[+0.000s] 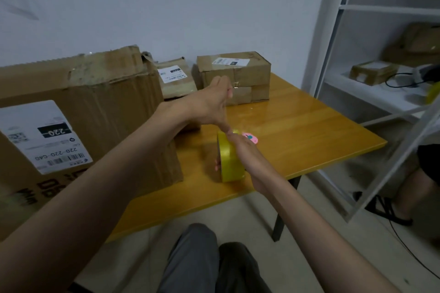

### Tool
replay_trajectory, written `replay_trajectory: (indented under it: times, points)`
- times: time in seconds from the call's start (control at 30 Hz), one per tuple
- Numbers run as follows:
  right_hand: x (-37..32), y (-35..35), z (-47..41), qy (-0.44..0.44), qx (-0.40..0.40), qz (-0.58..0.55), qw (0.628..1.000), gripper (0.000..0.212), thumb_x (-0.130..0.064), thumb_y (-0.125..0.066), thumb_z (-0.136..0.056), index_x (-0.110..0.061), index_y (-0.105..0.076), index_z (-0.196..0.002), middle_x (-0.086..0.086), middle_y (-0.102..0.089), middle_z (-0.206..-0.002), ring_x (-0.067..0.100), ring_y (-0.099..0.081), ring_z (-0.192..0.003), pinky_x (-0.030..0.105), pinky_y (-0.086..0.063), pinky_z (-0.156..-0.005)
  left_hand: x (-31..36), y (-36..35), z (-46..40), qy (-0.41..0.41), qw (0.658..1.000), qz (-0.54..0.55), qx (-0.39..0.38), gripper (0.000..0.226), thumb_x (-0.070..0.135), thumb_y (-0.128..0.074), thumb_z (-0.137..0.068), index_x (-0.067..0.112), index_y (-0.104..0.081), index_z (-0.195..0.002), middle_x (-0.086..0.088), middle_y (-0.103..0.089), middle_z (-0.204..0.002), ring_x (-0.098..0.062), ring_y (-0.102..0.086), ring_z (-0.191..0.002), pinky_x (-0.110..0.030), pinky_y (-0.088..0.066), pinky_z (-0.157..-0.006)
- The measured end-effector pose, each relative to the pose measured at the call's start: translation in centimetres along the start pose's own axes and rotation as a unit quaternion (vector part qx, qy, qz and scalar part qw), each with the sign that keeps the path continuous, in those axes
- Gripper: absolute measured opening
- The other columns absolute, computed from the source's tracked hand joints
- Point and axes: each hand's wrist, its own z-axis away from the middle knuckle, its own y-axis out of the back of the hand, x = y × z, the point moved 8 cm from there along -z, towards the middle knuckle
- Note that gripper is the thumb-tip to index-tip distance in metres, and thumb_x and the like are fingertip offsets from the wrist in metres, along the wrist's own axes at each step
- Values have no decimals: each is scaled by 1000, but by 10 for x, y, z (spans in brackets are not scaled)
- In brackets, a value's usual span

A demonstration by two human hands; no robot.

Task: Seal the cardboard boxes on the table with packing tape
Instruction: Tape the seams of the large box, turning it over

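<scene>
A yellow roll of packing tape (230, 159) stands on edge near the front of the wooden table (309, 135). My right hand (247, 152) grips the roll from its right side. My left hand (214, 102) reaches over from the left, its thumb touching the top of the roll and its fingers curled up near a small cardboard box (235, 76) at the back. A large cardboard box (83, 114) with a white label fills the left of the table. Between them sits another small labelled box (176, 81).
A pink cutter (250, 138) lies on the table just behind the roll. A white shelf frame (352, 31) stands to the right, holding more boxes (373, 71) and a cable. Another person's leg and sandal (390, 211) are by the shelf. My knees are below the table edge.
</scene>
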Motion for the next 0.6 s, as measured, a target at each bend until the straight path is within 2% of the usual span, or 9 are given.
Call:
replay_trajectory:
  times: [0.07,0.1,0.17,0.23,0.27,0.33,0.4,0.47,0.6]
  points:
    - [7,5,-3,-24,15,8,1000,37,-45,-38,-104,-16,-57,-116,12,-72,-97,29,-69,-87,36,-56,-84,-3,-5,-1,-7,1000,-16,-13,87,21,-100,-53,17,-30,-106,-2,-36,-110,-32,-62,-97,-55,-54,-77]
    - [9,11,-5,-25,31,16,999,35,-45,-37,-103,-18,-59,-105,9,-69,-93,25,-66,-88,39,-52,-87,-5,-6,-2,-11,999,-29,-11,90,24,-101,-50,18,-30,-106,-2,-34,-114,-31,-61,-96,-54,-54,-76]
    - [6,24,-8,-9,68,1,998,37,-40,-34,-103,-16,-60,-92,7,-64,-83,20,-61,-77,35,-49,-74,-8,-6,-3,-23,999,-34,7,91,25,-101,-50,20,-29,-106,-2,-32,-116,-30,-61,-92,-53,-54,-73]
    - [0,46,-15,29,124,-3,992,40,-35,-34,-105,-10,-64,-97,9,-67,-80,19,-61,-70,32,-49,-64,-10,-4,-4,-31,999,-32,25,89,24,-100,-52,21,-29,-105,-1,-32,-116,-30,-61,-91,-51,-54,-72]
    - [-3,58,-22,53,160,29,985,36,-32,-37,-105,-9,-65,-99,8,-70,-85,20,-64,-75,34,-51,-66,-11,-3,-4,-33,999,-30,29,88,24,-99,-54,21,-29,-106,0,-32,-116,-29,-60,-92,-50,-54,-72]
    - [-9,84,-41,97,226,155,957,25,-28,-48,-103,-12,-66,-104,8,-71,-103,23,-64,-95,40,-53,-82,-13,-2,-5,-36,998,-26,33,87,23,-99,-55,22,-29,-106,2,-30,-116,-27,-59,-94,-47,-54,-72]
    - [-10,94,-60,101,228,263,932,26,-27,-55,-102,-10,-66,-117,11,-63,-123,24,-61,-107,42,-50,-94,-13,-2,-6,-44,998,-28,40,85,22,-98,-56,22,-29,-106,3,-30,-116,-25,-58,-93,-47,-53,-73]
    - [-5,96,-78,77,200,360,908,40,-36,-59,-100,-9,-63,-129,14,-50,-135,30,-57,-115,41,-47,-100,-14,-2,-6,-52,997,-27,48,83,21,-98,-58,21,-30,-105,3,-30,-115,-23,-57,-92,-48,-53,-74]
    - [4,94,-97,73,206,479,850,47,-52,-62,-97,-11,-68,-121,13,-49,-129,35,-54,-116,42,-46,-98,-16,-1,-6,-55,997,-13,55,81,18,-97,-60,20,-31,-108,2,-30,-115,-21,-57,-91,-49,-54,-74]
